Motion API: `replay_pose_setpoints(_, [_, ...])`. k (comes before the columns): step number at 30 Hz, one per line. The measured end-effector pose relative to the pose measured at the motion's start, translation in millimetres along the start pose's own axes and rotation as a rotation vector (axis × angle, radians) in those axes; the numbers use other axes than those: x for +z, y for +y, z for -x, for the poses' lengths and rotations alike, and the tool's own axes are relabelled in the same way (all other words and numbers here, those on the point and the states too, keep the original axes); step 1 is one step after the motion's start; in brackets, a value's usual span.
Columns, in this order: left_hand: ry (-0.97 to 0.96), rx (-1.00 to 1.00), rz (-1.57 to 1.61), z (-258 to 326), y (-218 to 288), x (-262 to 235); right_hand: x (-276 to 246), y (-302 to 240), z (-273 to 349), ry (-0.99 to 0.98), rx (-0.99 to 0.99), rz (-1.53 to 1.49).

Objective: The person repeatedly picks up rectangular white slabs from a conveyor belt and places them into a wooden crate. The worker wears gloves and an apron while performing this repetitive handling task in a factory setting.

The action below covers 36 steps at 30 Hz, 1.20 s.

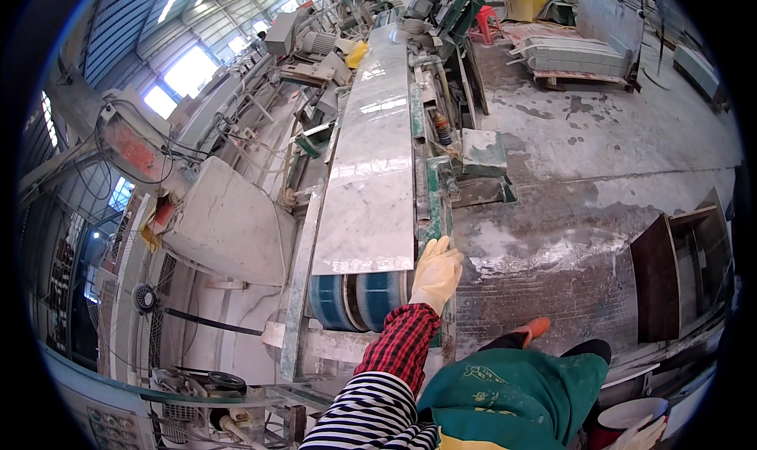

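Observation:
A long, glossy white marble slab [371,150] with grey veining lies on the conveyor, its near end over two blue ribbed rollers [382,296]. My left hand [436,275], in a cream glove below a red checkered cuff, rests on the green side frame [434,206] at the slab's near right corner. Its fingers are stretched out and grip nothing. At the lower right, my right hand [640,434], gloved too, is partly cut off by the picture's rim. Its visible fingers are extended beside a dark red bucket [607,438] with a pale inside.
Machinery with a motor [319,42] stands along the far left. On the right are a dark open box [658,280], a stack of grey slabs [572,56] and a red stool [485,24]. A control panel [118,426] sits at lower left. The right-hand floor looks wet.

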<state>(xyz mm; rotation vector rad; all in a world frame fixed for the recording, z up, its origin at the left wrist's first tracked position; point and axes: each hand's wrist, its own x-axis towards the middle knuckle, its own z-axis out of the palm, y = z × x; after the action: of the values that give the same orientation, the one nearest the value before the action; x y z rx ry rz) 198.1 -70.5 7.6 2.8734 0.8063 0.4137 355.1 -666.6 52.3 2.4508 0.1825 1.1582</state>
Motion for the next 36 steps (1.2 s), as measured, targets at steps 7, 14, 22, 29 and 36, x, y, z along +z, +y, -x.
replay_pose_setpoints(7, [0.046, -0.003, 0.049, 0.0, -0.8, -0.1, 6.8, -2.1, 22.0, -0.053, 0.078, -0.099])
replay_pose_setpoints(14, [0.225, 0.108, 0.081, -9.0, 0.1, 5.1, 58.5, 37.7, 91.7, -0.366, 0.292, -0.306])
replay_pose_setpoints(22, [-0.066, 0.079, 0.154, -4.9, 45.7, -40.6, 18.0, 5.5, 21.5, -0.185, 0.405, -0.323])
replay_pose_setpoints(29, [-0.105, 0.060, -0.076, -2.1, 25.2, -24.7, 9.4, 20.4, 19.3, -0.219, 0.561, -0.481])
replay_pose_setpoints(36, [-0.101, 0.051, 0.029, -1.0, 26.8, -27.9, 59.2, 75.6, -46.4, -0.698, 0.934, -0.345])
